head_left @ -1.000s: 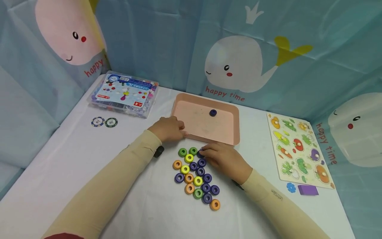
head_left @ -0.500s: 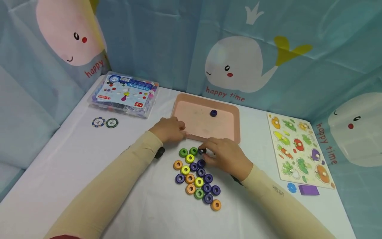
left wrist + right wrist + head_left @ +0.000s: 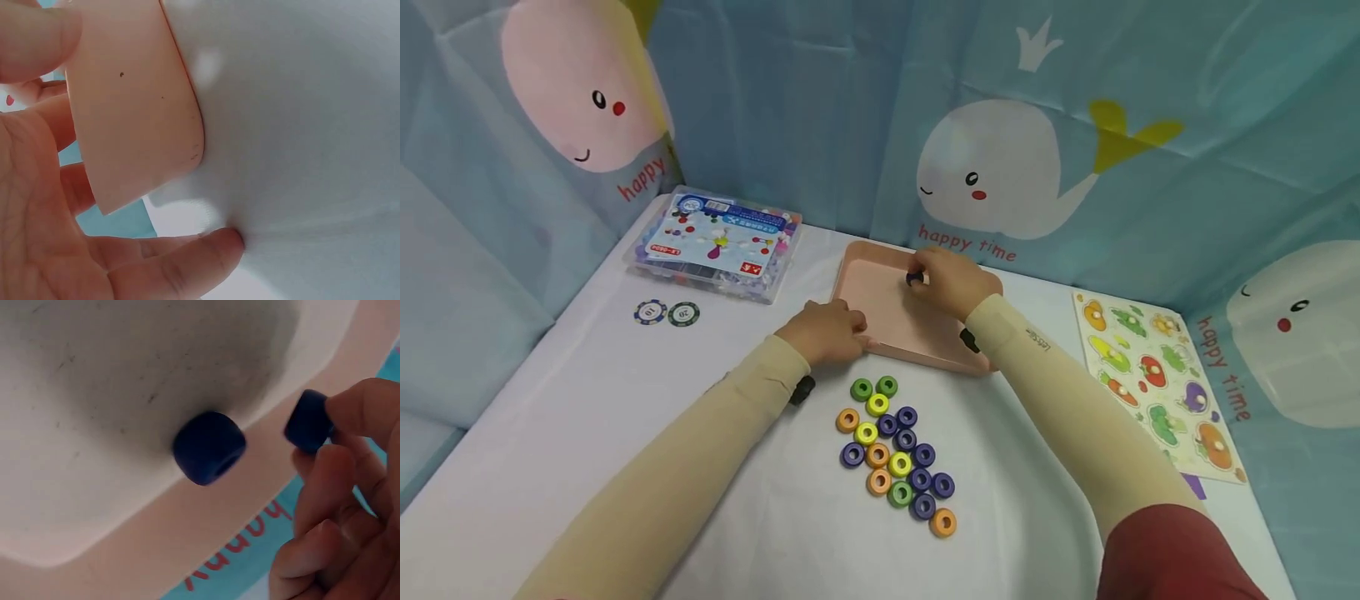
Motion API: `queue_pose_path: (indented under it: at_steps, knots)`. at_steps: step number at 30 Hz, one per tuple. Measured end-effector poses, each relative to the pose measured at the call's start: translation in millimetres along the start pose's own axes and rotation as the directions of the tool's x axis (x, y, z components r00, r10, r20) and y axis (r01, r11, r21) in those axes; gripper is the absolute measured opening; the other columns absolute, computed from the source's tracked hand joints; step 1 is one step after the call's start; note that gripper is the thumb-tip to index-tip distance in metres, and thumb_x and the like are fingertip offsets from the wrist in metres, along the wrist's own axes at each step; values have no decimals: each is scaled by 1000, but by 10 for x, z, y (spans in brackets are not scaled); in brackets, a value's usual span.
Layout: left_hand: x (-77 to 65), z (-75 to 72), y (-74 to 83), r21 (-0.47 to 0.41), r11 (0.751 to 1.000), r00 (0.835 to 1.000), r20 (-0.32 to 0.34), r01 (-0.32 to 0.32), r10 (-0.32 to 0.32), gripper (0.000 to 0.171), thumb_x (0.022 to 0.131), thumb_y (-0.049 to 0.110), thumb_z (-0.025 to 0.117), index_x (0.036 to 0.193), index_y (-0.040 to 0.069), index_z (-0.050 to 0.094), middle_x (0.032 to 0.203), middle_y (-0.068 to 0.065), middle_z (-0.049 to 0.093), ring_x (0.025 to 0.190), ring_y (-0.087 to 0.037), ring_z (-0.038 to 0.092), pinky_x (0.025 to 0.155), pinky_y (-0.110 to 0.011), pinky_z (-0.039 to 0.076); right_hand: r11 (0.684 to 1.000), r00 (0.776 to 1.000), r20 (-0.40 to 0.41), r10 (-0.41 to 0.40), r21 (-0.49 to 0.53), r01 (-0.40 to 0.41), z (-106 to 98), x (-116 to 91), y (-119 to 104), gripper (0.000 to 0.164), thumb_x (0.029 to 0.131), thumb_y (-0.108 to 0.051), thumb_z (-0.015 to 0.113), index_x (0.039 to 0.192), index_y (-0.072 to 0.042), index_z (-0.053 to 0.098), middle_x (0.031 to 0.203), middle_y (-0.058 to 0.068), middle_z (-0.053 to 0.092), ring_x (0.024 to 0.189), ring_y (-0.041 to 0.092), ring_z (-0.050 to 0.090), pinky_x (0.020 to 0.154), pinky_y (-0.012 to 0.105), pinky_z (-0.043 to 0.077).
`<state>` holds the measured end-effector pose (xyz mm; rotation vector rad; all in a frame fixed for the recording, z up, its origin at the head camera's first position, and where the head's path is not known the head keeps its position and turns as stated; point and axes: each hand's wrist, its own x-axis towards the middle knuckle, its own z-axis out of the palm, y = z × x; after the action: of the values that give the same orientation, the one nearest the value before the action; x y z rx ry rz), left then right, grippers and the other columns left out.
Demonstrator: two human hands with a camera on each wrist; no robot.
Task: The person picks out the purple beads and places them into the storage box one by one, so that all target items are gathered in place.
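Note:
My right hand [image 3: 951, 282] is over the pink tray [image 3: 925, 360], pinching a dark blue bead [image 3: 309, 422] between thumb and fingertips. Another dark blue bead [image 3: 209, 448], with a hole through it, lies inside the tray near the far wall in the right wrist view; my hand hides it in the head view. At the tray's near left corner, my left hand [image 3: 826, 332] grips the rim, with the thumb [image 3: 37, 40] against the wall. One of its fingers [image 3: 187, 265] reaches down to the white cloth. Several green, yellow, orange and dark blue beads [image 3: 900, 464] lie loose in front of the tray.
A clear plastic case [image 3: 715, 242] with a printed label stands at the back left. Two poker chips [image 3: 667, 313] lie before it. On the right is a vegetable puzzle board [image 3: 1157, 383], with a purple block [image 3: 1193, 485] partly hidden by the right arm. Printed curtains [image 3: 820, 108] hang behind.
My right hand has picked up a dark blue bead from the top right of the group and carried it up and over the tray. The left hand stays at the tray's corner.

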<state>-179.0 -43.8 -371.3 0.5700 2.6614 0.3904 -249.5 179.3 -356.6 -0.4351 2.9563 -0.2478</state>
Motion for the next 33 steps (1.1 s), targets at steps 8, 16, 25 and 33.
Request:
queue_pose_path:
  at_steps: [8,16,25,33]
  knots:
    - [-19,-13,45,-1,1000,1000,-2,18,-18,51,99,50,51,134,15,62,129,-15,59,123,-43,55,111,-60,35,996,999,7,39,-84,-38,42,-56,105,23,98,-38,61,120,-31,61,114,-6,60,90,17,60,75,43,52]
    - [-16,-4,51,-17,999,999,-10,34,-35,47,99,47,52,132,15,63,126,-14,58,123,-45,54,110,-62,35,969,942,-234,-241,-5,247,17,-756,-84,21,94,-28,69,113,-18,69,112,3,69,84,21,65,70,36,54]
    - [19,-3,15,-9,999,999,-14,39,-39,45,99,45,51,129,13,64,126,-14,59,122,-38,56,112,-62,32,931,941,-78,-331,139,339,444,-1595,-245,16,95,-29,68,110,-25,70,113,-13,63,80,6,59,68,20,50]
    - [23,3,49,-17,999,999,-2,50,-50,45,99,45,52,130,14,63,125,-14,58,117,-40,55,107,-59,40,914,921,-69,-383,115,389,643,-1711,-177,15,92,-21,71,105,-26,75,129,-8,66,120,10,62,100,33,50]
